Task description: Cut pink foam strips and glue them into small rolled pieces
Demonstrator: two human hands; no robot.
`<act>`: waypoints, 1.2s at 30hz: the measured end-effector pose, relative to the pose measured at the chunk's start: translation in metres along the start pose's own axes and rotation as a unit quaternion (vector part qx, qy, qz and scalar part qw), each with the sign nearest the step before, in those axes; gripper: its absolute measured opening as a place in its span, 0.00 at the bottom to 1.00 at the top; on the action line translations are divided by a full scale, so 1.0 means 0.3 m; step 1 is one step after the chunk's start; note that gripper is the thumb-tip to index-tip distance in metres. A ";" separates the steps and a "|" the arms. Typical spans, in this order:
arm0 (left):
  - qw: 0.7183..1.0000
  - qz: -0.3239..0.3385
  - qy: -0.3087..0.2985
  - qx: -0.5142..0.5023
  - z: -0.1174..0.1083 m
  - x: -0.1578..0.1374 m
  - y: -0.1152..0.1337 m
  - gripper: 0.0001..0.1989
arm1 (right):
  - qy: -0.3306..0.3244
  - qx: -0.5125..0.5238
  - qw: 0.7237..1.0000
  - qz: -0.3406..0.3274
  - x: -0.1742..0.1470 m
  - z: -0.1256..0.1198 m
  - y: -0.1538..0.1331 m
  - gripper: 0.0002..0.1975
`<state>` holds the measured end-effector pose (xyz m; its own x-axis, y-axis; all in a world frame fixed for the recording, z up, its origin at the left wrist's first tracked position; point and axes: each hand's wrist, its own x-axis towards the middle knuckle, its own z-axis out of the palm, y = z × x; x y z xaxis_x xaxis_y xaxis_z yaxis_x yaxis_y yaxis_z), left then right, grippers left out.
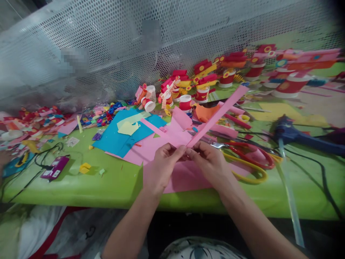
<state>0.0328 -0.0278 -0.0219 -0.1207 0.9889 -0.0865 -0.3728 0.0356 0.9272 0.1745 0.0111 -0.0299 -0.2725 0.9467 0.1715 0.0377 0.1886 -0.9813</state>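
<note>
Between my two hands is a long pink paper strip (218, 116), its free end slanting up to the right. My left hand (168, 162) pinches the strip's lower end between thumb and fingers. Close against it, my right hand (207, 160) grips the same end, thumb tip near the other thumb. Fingers hide the part being held. Beneath both hands lie pink paper sheets (185, 180). A blue paper sheet (107, 142) with a pale yellow scrap (128, 126) is to the left. Scissors with red and yellow handles (252, 158) rest beside my right hand.
A dark blue glue gun (304, 136) with a clear glue stick (291, 201) and black cord sits at right. Paper-covered cup models (202, 93) line the back by a perforated metal screen (107, 54). A purple power strip (55, 168) and coloured scraps (40, 120) are at left.
</note>
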 end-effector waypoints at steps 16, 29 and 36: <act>0.994 0.014 0.041 -0.105 0.035 -0.030 -0.053 0.13 | 0.008 0.052 0.999 0.005 -0.013 -0.019 0.011 0.09; 0.990 -0.016 0.065 -0.121 0.024 -0.036 -0.061 0.11 | 0.007 0.070 0.997 0.009 -0.029 -0.025 0.030 0.07; 0.988 -0.029 0.058 -0.141 0.015 -0.027 -0.059 0.14 | 0.000 0.086 0.996 -0.009 -0.024 -0.014 0.033 0.05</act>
<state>0.0446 -0.0357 -0.0360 -0.1910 0.9625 -0.1926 -0.6224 0.0330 0.7820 0.1809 0.0072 -0.0406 -0.2721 0.9436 0.1887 -0.1329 0.1573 -0.9786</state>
